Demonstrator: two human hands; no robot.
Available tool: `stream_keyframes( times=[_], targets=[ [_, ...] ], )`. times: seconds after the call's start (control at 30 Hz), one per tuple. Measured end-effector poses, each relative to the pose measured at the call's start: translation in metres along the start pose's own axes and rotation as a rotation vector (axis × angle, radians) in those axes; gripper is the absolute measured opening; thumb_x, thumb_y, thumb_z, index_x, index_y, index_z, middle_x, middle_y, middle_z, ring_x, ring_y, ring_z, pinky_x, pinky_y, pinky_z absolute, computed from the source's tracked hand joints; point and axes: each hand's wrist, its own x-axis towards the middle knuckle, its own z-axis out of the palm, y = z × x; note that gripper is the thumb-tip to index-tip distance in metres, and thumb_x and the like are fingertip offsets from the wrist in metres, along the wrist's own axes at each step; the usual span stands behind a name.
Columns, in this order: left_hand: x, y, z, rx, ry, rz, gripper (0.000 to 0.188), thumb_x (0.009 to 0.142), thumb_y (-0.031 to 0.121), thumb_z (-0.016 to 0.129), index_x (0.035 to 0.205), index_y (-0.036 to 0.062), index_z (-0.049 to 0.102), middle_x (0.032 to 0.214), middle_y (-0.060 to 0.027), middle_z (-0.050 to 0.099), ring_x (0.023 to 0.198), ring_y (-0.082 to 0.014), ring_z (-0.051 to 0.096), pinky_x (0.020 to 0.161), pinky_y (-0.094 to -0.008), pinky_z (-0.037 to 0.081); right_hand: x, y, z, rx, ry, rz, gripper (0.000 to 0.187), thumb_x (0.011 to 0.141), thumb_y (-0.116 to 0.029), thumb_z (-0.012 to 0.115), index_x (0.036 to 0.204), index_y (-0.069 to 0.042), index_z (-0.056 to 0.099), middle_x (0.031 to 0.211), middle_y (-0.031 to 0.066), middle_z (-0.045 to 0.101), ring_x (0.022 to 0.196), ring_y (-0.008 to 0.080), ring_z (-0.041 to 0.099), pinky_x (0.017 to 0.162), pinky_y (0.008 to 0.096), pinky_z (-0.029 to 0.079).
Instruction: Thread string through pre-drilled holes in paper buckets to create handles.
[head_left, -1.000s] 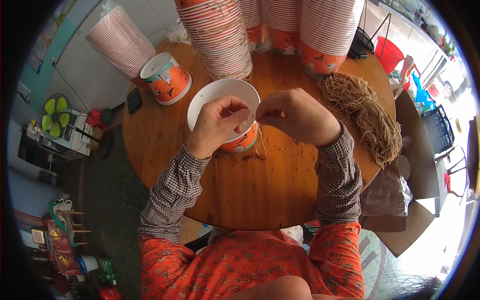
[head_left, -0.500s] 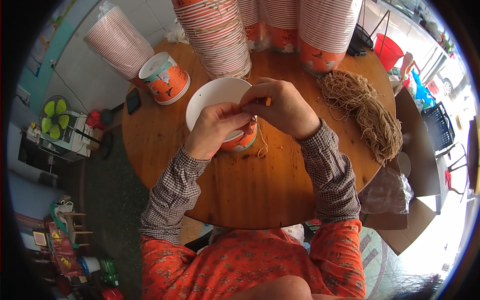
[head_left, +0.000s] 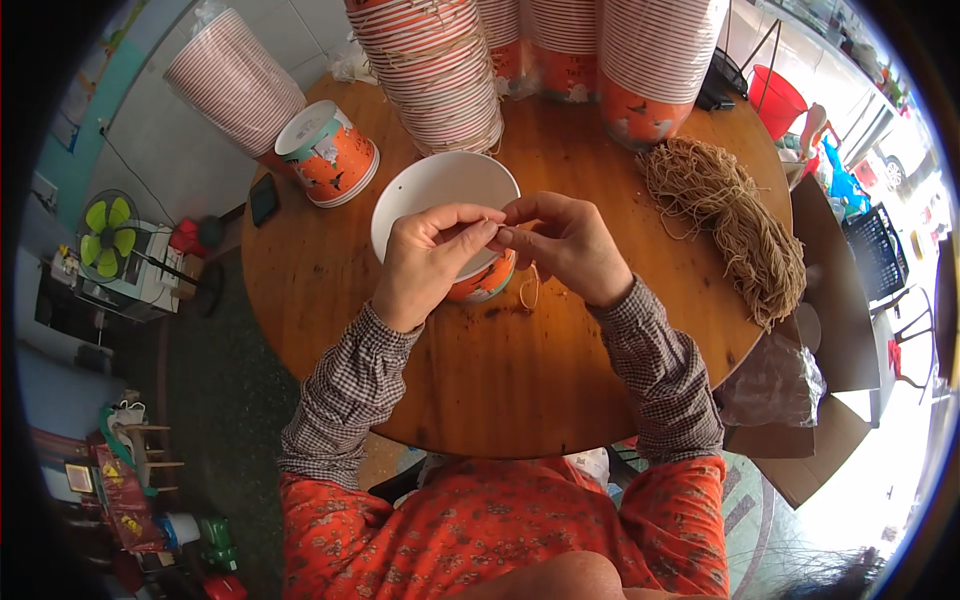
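A round paper bucket, white inside and orange with printed shapes outside, stands in front of me with its open top up. Over its near right rim, my left hand pinches a thin string between thumb and forefinger. My right hand also pinches it, its fingertips almost meeting the left ones. A loop of the string hangs below my right fingers beside the bucket's outer wall. The fingers cover the part between them, so whether it is knotted does not show. A small hole is visible in the bucket's far left wall.
On the round wooden table lies a bundle of tan string at the right. Tall stacks of nested buckets line the far side. An upside-down orange bucket and a dark phone are at the left.
My right hand has come down and turned, its fingertips now pinching level with the left ones. The hanging string now forms a loop. The bucket stays in place.
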Motion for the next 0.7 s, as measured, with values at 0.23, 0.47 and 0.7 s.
stream_keyframes(
  times=[0.23,0.47,0.7],
  targets=[
    [-0.003,-0.005,0.008,0.174,0.038,0.142,0.015,0.092,0.002,0.06,0.104,-0.0014,0.068,0.093,-0.0069,0.07,0.084,-0.0119,0.067,0.078,-0.0224,0.054,-0.001,0.015,0.011,0.017,0.207,-0.175,0.013,0.085,-0.005,0.068,0.095,0.004,0.065,0.081,0.0056,0.069,0.074,0.0103,0.067,0.064,0.0225,0.054],
    [-0.004,-0.008,0.002,0.182,0.055,0.128,0.014,0.092,0.002,0.059,0.103,-0.0009,0.068,0.092,-0.0046,0.069,0.084,-0.0096,0.065,0.077,-0.022,0.053,0.001,0.02,0.013,-0.008,0.265,-0.209,0.009,0.086,-0.003,0.065,0.093,0.003,0.063,0.083,0.0051,0.067,0.077,0.0098,0.066,0.067,0.0227,0.053],
    [-0.007,-0.008,0.0,0.095,0.049,0.025,0.015,0.095,0.007,0.058,0.103,-0.0016,0.066,0.093,-0.0054,0.069,0.083,-0.0103,0.065,0.078,-0.0229,0.052,-0.002,0.013,0.015,0.118,0.226,-0.142,0.008,0.09,-0.006,0.062,0.092,0.0,0.059,0.081,0.0001,0.062,0.071,0.0055,0.058,0.064,0.0214,0.047]
  ],
)
